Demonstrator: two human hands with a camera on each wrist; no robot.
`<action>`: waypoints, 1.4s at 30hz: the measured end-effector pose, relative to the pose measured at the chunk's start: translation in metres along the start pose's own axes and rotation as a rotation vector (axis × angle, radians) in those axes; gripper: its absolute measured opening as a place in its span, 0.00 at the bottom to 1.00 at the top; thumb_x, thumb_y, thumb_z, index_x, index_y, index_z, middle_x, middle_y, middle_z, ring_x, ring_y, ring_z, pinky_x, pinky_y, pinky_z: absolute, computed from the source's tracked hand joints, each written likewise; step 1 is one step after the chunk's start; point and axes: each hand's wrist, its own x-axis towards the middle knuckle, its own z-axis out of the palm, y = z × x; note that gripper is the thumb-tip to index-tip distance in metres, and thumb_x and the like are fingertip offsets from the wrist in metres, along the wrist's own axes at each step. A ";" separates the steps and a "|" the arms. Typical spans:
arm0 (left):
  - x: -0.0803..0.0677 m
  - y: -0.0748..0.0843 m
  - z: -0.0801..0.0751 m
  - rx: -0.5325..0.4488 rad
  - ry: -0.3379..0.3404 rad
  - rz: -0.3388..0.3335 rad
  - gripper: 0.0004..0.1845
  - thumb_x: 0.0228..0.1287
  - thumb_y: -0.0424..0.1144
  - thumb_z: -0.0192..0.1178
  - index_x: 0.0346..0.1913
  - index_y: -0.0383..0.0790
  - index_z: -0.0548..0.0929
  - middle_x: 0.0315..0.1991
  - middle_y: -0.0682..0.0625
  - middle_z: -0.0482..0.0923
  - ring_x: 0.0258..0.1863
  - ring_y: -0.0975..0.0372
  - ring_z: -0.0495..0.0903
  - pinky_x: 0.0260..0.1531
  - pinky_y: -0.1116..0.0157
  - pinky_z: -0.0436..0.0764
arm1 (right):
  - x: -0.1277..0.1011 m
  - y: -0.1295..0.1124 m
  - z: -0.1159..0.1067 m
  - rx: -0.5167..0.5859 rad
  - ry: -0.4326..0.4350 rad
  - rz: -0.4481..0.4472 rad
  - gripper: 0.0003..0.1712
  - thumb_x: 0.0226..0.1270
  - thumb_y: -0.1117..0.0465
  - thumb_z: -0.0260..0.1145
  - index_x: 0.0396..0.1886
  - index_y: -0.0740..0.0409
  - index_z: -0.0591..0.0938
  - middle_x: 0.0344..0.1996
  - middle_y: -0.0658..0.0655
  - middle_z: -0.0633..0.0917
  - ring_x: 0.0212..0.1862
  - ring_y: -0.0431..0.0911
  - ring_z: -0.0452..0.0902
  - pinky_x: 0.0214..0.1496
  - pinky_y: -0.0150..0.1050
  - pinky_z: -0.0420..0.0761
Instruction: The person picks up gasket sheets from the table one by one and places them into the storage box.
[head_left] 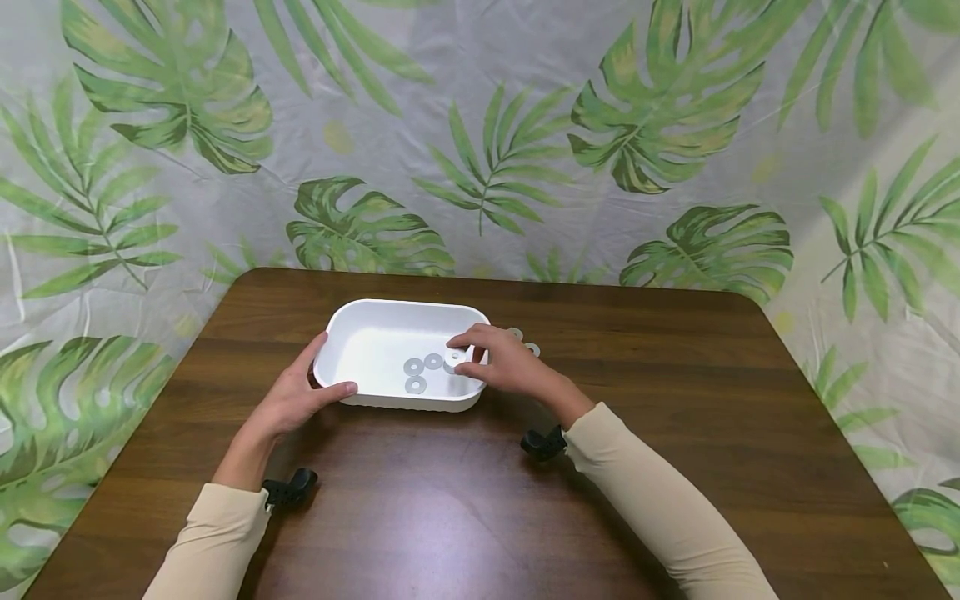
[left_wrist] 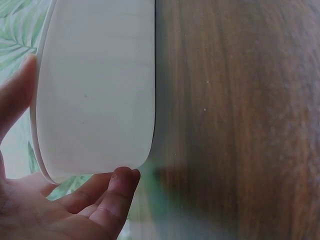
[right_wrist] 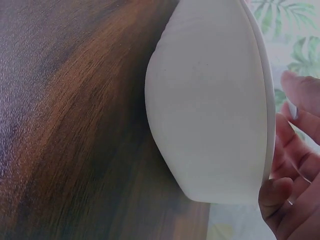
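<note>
White tray [head_left: 382, 333], rounded-rectangular, smooth-walled: stands upright on dark wooden table [head_left: 420, 475], gripped at left end by left hand [head_left: 292, 400], thumb over near rim. Thin grey washers [head_left: 414, 367], round, holed in middle: lie flat on tray floor right of centre, three in plain view, close together. Small white disc [head_left: 454, 357] with centre hole: pinched between thumb and fingers of right hand [head_left: 510, 360] at tray's right end. Two loose washers [head_left: 532, 349]: lie just outside that end, partly hidden.

tray walls [head_left: 408, 402] block sideways passage
</note>
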 end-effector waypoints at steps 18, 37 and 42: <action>0.001 -0.001 0.000 0.011 -0.002 -0.015 0.57 0.61 0.46 0.70 0.81 0.42 0.39 0.77 0.30 0.48 0.71 0.42 0.58 0.67 0.46 0.62 | -0.011 0.012 -0.018 0.037 0.148 0.091 0.16 0.66 0.62 0.69 0.52 0.59 0.84 0.47 0.61 0.83 0.39 0.46 0.78 0.42 0.41 0.79; 0.002 -0.001 0.000 0.020 -0.011 -0.018 0.57 0.61 0.45 0.69 0.81 0.42 0.38 0.77 0.29 0.47 0.73 0.40 0.56 0.68 0.43 0.60 | -0.017 0.045 -0.057 0.065 0.101 0.358 0.17 0.70 0.60 0.65 0.57 0.55 0.82 0.56 0.59 0.81 0.50 0.53 0.79 0.49 0.48 0.79; 0.001 0.000 -0.001 0.029 -0.008 -0.021 0.58 0.61 0.45 0.69 0.81 0.42 0.38 0.78 0.29 0.46 0.74 0.40 0.54 0.69 0.43 0.59 | -0.013 0.058 -0.057 0.036 0.071 0.408 0.19 0.71 0.60 0.63 0.59 0.58 0.81 0.58 0.60 0.80 0.51 0.54 0.79 0.48 0.47 0.79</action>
